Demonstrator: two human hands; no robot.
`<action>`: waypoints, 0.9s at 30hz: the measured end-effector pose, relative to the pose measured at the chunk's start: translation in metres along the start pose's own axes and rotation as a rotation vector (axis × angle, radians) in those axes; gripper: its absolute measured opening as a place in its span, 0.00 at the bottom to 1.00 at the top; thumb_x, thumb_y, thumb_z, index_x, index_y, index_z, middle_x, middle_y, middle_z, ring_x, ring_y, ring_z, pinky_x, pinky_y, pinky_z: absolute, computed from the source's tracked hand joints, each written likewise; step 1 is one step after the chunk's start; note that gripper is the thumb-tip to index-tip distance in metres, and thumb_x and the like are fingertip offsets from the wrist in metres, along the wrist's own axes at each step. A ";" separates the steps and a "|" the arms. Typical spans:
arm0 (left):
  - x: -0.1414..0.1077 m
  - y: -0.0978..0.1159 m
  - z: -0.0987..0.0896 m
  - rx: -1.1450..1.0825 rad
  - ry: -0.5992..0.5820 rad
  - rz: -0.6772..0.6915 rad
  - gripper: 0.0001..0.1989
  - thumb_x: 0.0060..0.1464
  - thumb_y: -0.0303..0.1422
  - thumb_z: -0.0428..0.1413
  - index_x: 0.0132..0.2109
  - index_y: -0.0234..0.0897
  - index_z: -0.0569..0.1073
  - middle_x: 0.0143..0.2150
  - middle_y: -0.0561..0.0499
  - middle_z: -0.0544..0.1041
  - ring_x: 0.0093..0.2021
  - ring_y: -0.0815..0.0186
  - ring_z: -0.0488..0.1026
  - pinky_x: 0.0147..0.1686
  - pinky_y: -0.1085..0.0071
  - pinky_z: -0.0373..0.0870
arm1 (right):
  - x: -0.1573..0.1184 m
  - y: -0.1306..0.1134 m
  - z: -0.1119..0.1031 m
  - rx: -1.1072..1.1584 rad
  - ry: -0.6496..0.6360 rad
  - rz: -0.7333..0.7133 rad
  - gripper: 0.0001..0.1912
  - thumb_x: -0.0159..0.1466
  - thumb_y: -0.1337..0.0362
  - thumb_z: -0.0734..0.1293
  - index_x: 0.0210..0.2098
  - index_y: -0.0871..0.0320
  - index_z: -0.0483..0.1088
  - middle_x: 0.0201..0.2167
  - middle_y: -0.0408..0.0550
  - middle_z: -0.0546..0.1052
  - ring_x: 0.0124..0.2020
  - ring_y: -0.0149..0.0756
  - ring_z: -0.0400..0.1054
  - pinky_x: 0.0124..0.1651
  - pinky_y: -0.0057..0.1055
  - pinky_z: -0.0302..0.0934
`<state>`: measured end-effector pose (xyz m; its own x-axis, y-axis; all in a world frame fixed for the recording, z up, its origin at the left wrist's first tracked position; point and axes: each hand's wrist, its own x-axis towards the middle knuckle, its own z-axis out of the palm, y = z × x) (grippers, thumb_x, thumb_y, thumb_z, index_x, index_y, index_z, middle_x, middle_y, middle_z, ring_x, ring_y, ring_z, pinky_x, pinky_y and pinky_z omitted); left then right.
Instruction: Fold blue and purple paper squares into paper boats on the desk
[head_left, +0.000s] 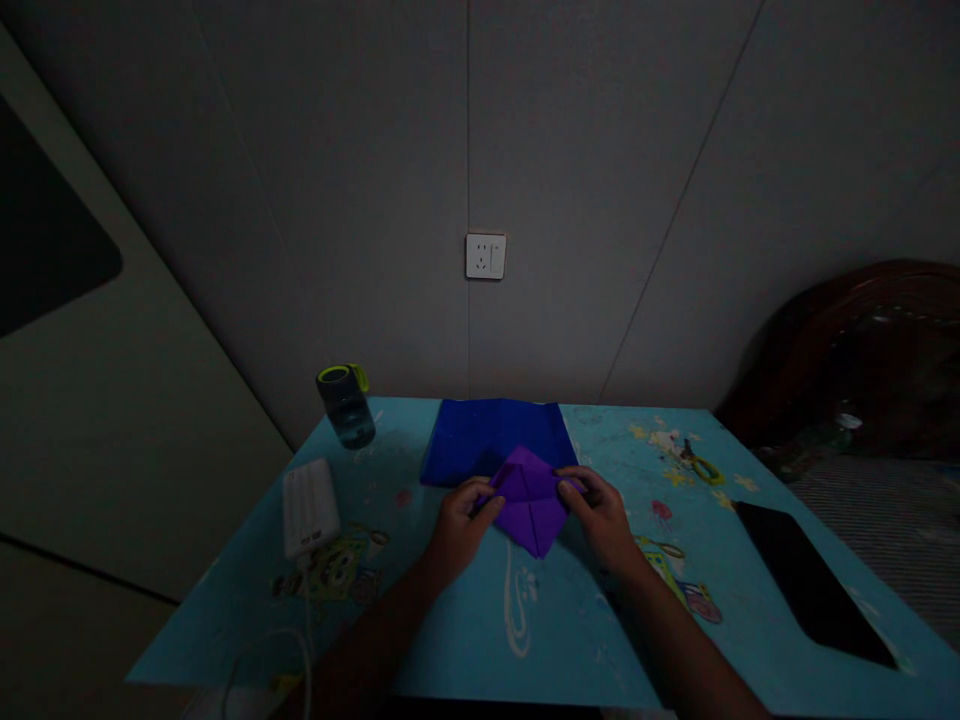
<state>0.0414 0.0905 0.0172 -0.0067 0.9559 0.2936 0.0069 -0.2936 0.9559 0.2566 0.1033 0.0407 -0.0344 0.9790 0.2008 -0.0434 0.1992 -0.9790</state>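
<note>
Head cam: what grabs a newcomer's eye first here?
The purple folded paper at the middle of the light blue table, pinched at its sides by the left hand and right hand. Right behind it lies a dark blue sheet. A bottle with a yellow-green lid stands at the far left corner, and a white wall socket sits above.

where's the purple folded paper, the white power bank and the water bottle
purple folded paper (531, 510), head view, centre of the creased sheet between the hands
white power bank (308, 506), head view, middle of its ribbed top face
water bottle (347, 410), head view, clear body below the green-rimmed lid
</note>
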 end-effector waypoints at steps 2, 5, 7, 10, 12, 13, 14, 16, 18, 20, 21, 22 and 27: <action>-0.001 0.001 0.002 -0.059 0.004 -0.062 0.12 0.54 0.36 0.61 0.44 0.37 0.75 0.38 0.50 0.76 0.40 0.65 0.74 0.41 0.72 0.69 | 0.000 -0.002 0.003 0.097 0.008 0.039 0.20 0.58 0.51 0.73 0.45 0.53 0.71 0.28 0.42 0.77 0.27 0.33 0.67 0.30 0.27 0.59; -0.001 0.004 0.003 -0.139 -0.008 -0.131 0.27 0.53 0.36 0.61 0.59 0.40 0.66 0.37 0.52 0.77 0.38 0.66 0.75 0.39 0.72 0.69 | 0.001 -0.003 0.003 0.161 -0.013 0.059 0.25 0.57 0.52 0.73 0.51 0.51 0.67 0.26 0.40 0.76 0.26 0.33 0.67 0.30 0.27 0.59; 0.000 0.006 0.003 -0.142 -0.044 -0.155 0.23 0.52 0.37 0.62 0.54 0.37 0.70 0.36 0.52 0.77 0.37 0.66 0.75 0.39 0.72 0.69 | 0.001 -0.003 0.002 0.160 -0.040 0.066 0.27 0.58 0.51 0.73 0.53 0.52 0.67 0.26 0.40 0.76 0.26 0.32 0.67 0.30 0.27 0.59; 0.003 0.009 0.001 -0.118 -0.089 -0.171 0.11 0.52 0.38 0.61 0.39 0.34 0.74 0.34 0.51 0.77 0.36 0.66 0.74 0.38 0.73 0.68 | 0.003 -0.002 0.001 0.145 -0.072 0.084 0.28 0.59 0.50 0.72 0.55 0.54 0.68 0.28 0.42 0.77 0.28 0.33 0.69 0.32 0.28 0.60; 0.003 0.010 0.001 -0.103 -0.082 -0.166 0.10 0.52 0.38 0.61 0.35 0.35 0.73 0.32 0.53 0.76 0.34 0.67 0.73 0.36 0.74 0.66 | 0.004 -0.001 0.001 0.137 -0.075 0.096 0.28 0.59 0.50 0.72 0.55 0.55 0.69 0.28 0.43 0.77 0.29 0.34 0.69 0.32 0.28 0.60; 0.003 0.010 0.001 -0.091 -0.077 -0.163 0.11 0.52 0.38 0.60 0.34 0.35 0.72 0.30 0.54 0.75 0.32 0.68 0.72 0.34 0.75 0.66 | 0.006 0.000 0.001 0.131 -0.073 0.104 0.27 0.59 0.50 0.72 0.54 0.55 0.70 0.28 0.44 0.78 0.29 0.35 0.69 0.32 0.29 0.60; 0.003 0.011 0.001 -0.077 -0.079 -0.160 0.11 0.53 0.39 0.60 0.34 0.35 0.71 0.29 0.55 0.74 0.31 0.69 0.71 0.32 0.76 0.65 | 0.007 0.001 0.001 0.124 -0.066 0.109 0.26 0.58 0.49 0.72 0.51 0.56 0.72 0.29 0.44 0.78 0.29 0.35 0.69 0.32 0.29 0.61; 0.001 0.011 0.002 -0.048 -0.102 -0.158 0.12 0.52 0.39 0.61 0.32 0.36 0.69 0.27 0.57 0.72 0.29 0.71 0.69 0.30 0.77 0.63 | 0.009 0.002 0.000 0.098 -0.055 0.110 0.22 0.57 0.48 0.73 0.44 0.57 0.76 0.29 0.47 0.79 0.30 0.36 0.70 0.33 0.30 0.62; -0.002 0.012 0.003 -0.042 -0.152 -0.168 0.12 0.53 0.40 0.61 0.32 0.36 0.69 0.27 0.56 0.72 0.29 0.70 0.69 0.32 0.76 0.64 | 0.009 0.001 -0.001 0.057 -0.067 0.096 0.21 0.56 0.47 0.73 0.38 0.57 0.78 0.30 0.48 0.80 0.30 0.37 0.70 0.35 0.31 0.63; -0.005 0.012 0.004 -0.072 -0.218 -0.187 0.12 0.54 0.41 0.60 0.37 0.36 0.72 0.32 0.53 0.76 0.34 0.68 0.73 0.36 0.74 0.68 | 0.007 0.000 0.000 0.018 -0.116 0.083 0.20 0.56 0.46 0.72 0.36 0.57 0.78 0.29 0.47 0.79 0.30 0.37 0.70 0.35 0.32 0.63; -0.006 0.013 0.004 -0.081 -0.242 -0.200 0.14 0.55 0.42 0.59 0.41 0.36 0.73 0.36 0.51 0.77 0.37 0.66 0.74 0.39 0.73 0.69 | 0.005 -0.001 0.001 0.001 -0.151 0.081 0.21 0.57 0.45 0.71 0.36 0.57 0.78 0.29 0.47 0.79 0.30 0.37 0.70 0.35 0.31 0.63; -0.007 0.013 0.004 -0.079 -0.254 -0.213 0.16 0.55 0.43 0.59 0.44 0.36 0.74 0.40 0.49 0.78 0.41 0.63 0.75 0.42 0.71 0.70 | 0.003 -0.002 0.003 -0.012 -0.185 0.082 0.21 0.58 0.45 0.70 0.36 0.57 0.78 0.29 0.47 0.79 0.30 0.36 0.70 0.35 0.31 0.63; -0.006 0.010 0.005 -0.042 -0.180 -0.281 0.23 0.54 0.48 0.59 0.46 0.32 0.77 0.42 0.44 0.81 0.42 0.57 0.77 0.43 0.65 0.72 | -0.004 -0.003 0.015 -0.015 -0.244 0.109 0.21 0.59 0.45 0.69 0.36 0.57 0.78 0.30 0.47 0.79 0.31 0.36 0.70 0.35 0.31 0.63</action>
<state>0.0464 0.0816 0.0251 0.1741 0.9846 0.0164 -0.0115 -0.0147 0.9998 0.2415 0.0986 0.0434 -0.2775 0.9560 0.0954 -0.0115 0.0960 -0.9953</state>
